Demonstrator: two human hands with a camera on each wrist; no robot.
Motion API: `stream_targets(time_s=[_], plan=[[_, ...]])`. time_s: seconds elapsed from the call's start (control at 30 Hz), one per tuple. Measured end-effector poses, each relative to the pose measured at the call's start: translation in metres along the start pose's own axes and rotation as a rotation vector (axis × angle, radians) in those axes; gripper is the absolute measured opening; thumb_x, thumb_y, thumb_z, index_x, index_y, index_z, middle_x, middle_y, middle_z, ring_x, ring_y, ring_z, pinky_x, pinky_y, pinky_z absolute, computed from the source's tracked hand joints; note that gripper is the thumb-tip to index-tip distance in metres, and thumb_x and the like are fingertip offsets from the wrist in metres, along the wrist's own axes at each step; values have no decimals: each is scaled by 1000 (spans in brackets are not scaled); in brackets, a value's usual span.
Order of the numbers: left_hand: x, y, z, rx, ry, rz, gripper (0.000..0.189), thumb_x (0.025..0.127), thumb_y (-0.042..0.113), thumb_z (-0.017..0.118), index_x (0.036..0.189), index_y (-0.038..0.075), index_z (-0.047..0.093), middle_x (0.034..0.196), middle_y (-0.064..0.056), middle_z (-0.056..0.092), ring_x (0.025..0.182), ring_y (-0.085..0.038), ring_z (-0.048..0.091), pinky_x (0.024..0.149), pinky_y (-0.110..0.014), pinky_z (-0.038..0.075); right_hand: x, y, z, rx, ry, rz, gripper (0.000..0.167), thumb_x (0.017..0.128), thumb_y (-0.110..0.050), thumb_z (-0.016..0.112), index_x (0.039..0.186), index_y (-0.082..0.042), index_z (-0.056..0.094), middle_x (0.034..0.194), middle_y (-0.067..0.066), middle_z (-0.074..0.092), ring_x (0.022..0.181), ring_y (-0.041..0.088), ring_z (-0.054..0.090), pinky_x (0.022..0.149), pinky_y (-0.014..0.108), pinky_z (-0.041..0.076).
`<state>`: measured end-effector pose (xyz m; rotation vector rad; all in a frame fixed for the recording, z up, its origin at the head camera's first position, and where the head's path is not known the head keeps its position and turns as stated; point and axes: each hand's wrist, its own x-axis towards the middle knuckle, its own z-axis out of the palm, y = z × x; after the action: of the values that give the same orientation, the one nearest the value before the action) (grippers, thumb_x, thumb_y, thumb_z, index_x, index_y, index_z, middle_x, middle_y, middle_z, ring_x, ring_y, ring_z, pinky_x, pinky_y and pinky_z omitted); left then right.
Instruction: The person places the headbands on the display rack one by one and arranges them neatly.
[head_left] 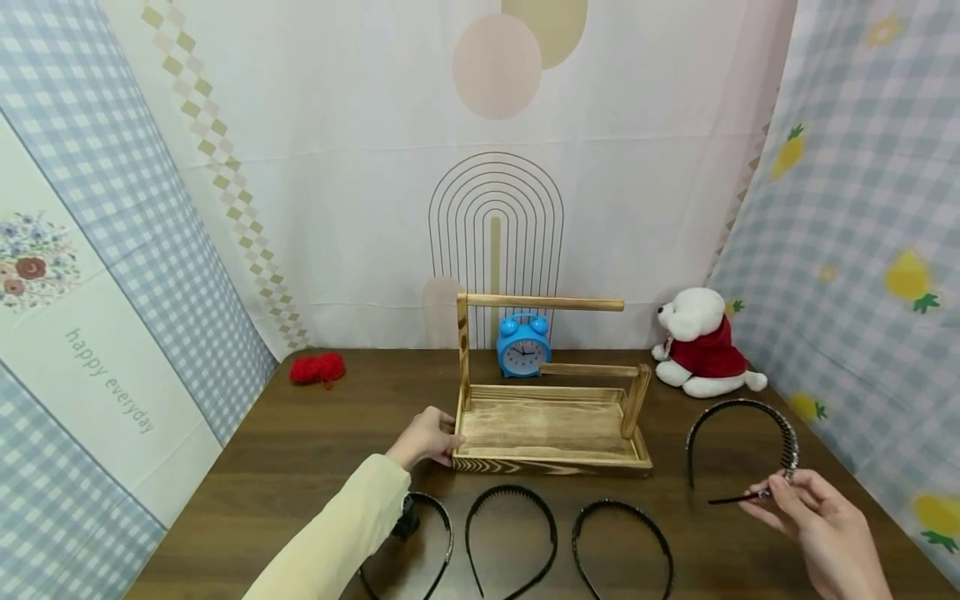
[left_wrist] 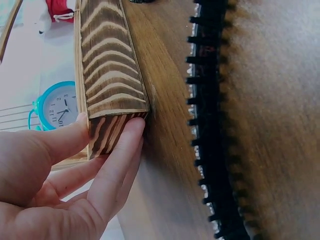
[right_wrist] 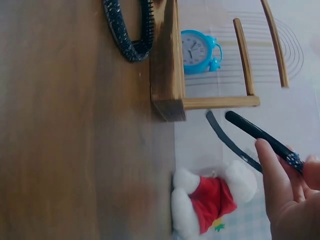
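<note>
A wooden rack (head_left: pixel 540 421) has a shallow tray base, a tall left post with a long upper bar, and a shorter right post with a lower bar. My left hand (head_left: pixel 426 435) grips the tray's left end, thumb on one side and fingers on the other, as the left wrist view shows at the striped wood corner (left_wrist: pixel 112 127). Off to the right, my right hand (head_left: pixel 825 521) pinches a black headband (head_left: pixel 738 403) near one end. That headband has comb teeth and sparkly trim, and is held up with its arch away from me. Its two ends (right_wrist: pixel 245 125) point toward the rack in the right wrist view.
Three more black headbands lie in a row before the rack: left (head_left: pixel 450 533), middle (head_left: pixel 512 489) and right (head_left: pixel 626 505). Behind it stands a blue alarm clock (head_left: pixel 523 346). A white plush dog (head_left: pixel 705 346) in red sits back right; red yarn (head_left: pixel 317 368) lies back left.
</note>
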<state>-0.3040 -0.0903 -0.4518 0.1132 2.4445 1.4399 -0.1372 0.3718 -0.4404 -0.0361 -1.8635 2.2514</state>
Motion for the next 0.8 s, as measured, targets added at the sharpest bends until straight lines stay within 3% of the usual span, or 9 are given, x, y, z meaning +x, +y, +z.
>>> stream_targets(time_s=[0.17,0.43,0.8], plan=[[0,-1,1,-8,16,3,47,90,1,68,130,-18,51,83,-20,69,60,-17,64,58,-35,63,7,-3,16,84,50,-121,7,97,-6,58,92,-2,56,92,2,70,87,15,71,74,34,63],[-1,-1,0,13,5,5,47,91,3,67,131,-17,51,80,-18,68,60,-17,64,59,-34,63,23,-11,38,85,189,-271,10,95,-5,60,93,4,56,89,5,70,85,14,70,72,30,62],[-2,0,0,22,13,-3,47,91,3,68,131,-17,51,82,-20,69,61,-17,65,58,-33,62,41,-13,54,149,308,-315,11,93,1,61,89,9,55,87,9,70,81,17,70,71,32,62]])
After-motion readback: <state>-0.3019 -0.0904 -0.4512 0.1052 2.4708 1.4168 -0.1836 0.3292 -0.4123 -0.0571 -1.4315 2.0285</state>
